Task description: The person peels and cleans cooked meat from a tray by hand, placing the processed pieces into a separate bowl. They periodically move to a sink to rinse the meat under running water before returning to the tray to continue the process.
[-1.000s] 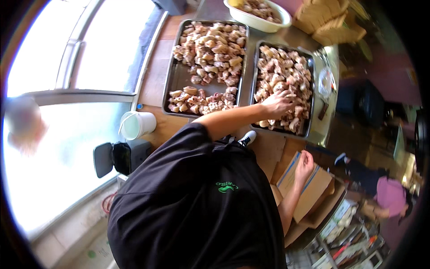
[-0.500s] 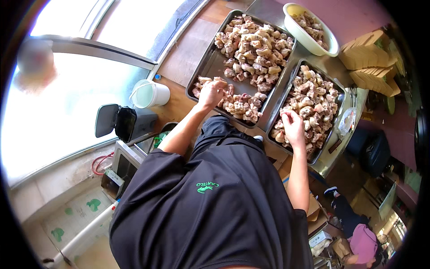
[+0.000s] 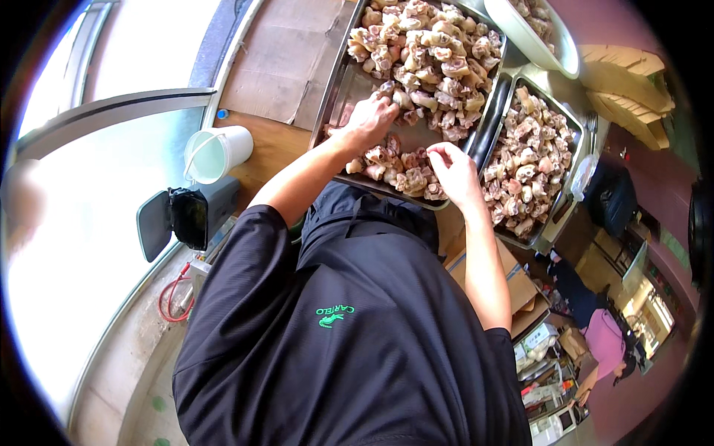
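A large metal tray (image 3: 352,91) in front of me holds a big heap of pale, bony meat pieces (image 3: 435,56) on its far side and a smaller group of meat pieces (image 3: 394,167) along its near edge. My left hand (image 3: 370,123) reaches into this tray, fingers curled down at the heap's near edge; its fingertips hide what they grip. At the tray's near right side, my right hand (image 3: 457,177) has thumb and fingers pinched together above the smaller group. Whatever is in that pinch cannot be made out. More meat pieces (image 3: 529,152) fill a second metal tray (image 3: 559,111) on the right.
A white basin (image 3: 569,56) with meat stands far right, beside stacked brown cardboard (image 3: 628,82). To the left are a white bucket (image 3: 230,149) and a grey bin (image 3: 155,223) with its lid up. Another person in a pink top (image 3: 604,338) is at the lower right.
My left hand has moved from the smaller group toward the big heap. My right hand has gone from the right tray over to the left tray's near edge. The whole view has shifted.
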Tool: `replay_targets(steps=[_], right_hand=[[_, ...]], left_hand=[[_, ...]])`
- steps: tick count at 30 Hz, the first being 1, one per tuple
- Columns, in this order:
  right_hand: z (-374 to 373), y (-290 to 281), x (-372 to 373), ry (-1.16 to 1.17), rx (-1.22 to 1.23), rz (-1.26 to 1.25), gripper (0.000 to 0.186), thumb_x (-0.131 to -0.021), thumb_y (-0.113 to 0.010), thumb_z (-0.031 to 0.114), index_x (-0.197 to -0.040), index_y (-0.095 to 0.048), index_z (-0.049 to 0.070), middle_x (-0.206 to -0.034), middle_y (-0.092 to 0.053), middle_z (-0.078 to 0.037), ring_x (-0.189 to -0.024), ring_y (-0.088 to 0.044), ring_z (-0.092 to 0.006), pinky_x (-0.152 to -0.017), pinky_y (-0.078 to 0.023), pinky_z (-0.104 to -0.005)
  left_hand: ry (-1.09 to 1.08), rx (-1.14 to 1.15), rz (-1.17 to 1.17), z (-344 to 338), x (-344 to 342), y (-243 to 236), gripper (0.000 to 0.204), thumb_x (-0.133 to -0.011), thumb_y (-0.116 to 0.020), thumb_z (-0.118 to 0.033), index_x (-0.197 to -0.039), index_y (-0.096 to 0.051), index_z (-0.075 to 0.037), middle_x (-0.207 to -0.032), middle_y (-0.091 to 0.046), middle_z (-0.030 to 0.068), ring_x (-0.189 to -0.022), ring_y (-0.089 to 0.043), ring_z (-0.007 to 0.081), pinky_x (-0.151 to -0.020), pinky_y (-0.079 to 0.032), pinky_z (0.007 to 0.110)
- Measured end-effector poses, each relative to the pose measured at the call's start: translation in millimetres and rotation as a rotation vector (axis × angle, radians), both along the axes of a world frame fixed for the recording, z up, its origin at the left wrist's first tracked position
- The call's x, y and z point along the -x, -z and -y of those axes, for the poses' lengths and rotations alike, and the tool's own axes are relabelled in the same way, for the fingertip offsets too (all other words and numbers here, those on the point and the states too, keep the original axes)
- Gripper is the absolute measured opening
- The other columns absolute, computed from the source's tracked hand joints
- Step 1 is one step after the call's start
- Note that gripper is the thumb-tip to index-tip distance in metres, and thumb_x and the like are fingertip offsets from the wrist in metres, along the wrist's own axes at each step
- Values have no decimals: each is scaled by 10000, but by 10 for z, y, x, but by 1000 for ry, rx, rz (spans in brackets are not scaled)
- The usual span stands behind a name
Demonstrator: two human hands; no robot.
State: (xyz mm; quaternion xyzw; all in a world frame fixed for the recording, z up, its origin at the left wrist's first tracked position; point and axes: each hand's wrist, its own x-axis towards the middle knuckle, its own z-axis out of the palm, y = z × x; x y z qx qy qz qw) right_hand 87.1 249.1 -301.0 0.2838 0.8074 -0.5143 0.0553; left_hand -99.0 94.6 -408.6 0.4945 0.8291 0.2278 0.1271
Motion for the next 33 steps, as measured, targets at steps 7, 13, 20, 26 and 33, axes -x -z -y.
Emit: replay_targets(steps=[7, 13, 20, 26, 33], right_hand=[[41, 79, 143, 54, 46, 56, 145, -963, -671, 131, -1039, -724, 19, -943, -736, -92, -778, -666, -117, -702, -537, -286], [112, -70, 395, 77, 357, -3, 384, -954, -741, 182, -1305, -652, 56, -1075, -736, -86, -946, -681, -136, -823, -573, -277], [118, -227, 515, 204, 753, -60, 294, -1008, -667, 138, -1253, -661, -24, -1059, -739, -57, -903, -704, -102, -775, -582, -228], [84, -395, 485, 329, 866, -117, 275, -1020, -656, 235, -1176, -656, 10, -1011, -740, -75, -844, -731, -132, -714, -597, -242], [107, -581, 442, 372, 732, -157, 274, -998, -693, 244, -1145, -660, 15, -982, -732, -48, -801, -683, -86, -694, -551, -225]], left_hand=[[-152, -58, 430, 34, 103, -302, 201, -806, -716, -212, -959, -741, -83, -942, -747, 142, -894, -704, 344, -780, -575, 457], [-99, -78, 911, 281, -91, -951, 333, -907, -755, -212, -1154, -671, -6, -906, -733, 112, -797, -684, 158, -742, -561, 331], [-192, -212, 994, 264, -210, -1067, 508, -859, -842, -220, -1234, -573, -6, -941, -714, 97, -849, -672, 143, -784, -564, 307], [-222, -345, 1228, 257, -219, -1205, 463, -922, -781, -151, -1306, -573, 3, -1072, -693, 55, -952, -659, 97, -844, -560, 274], [-204, -543, 1511, 231, -304, -1246, 475, -970, -727, -152, -1378, -558, 24, -1232, -669, 69, -1089, -638, 117, -967, -522, 280]])
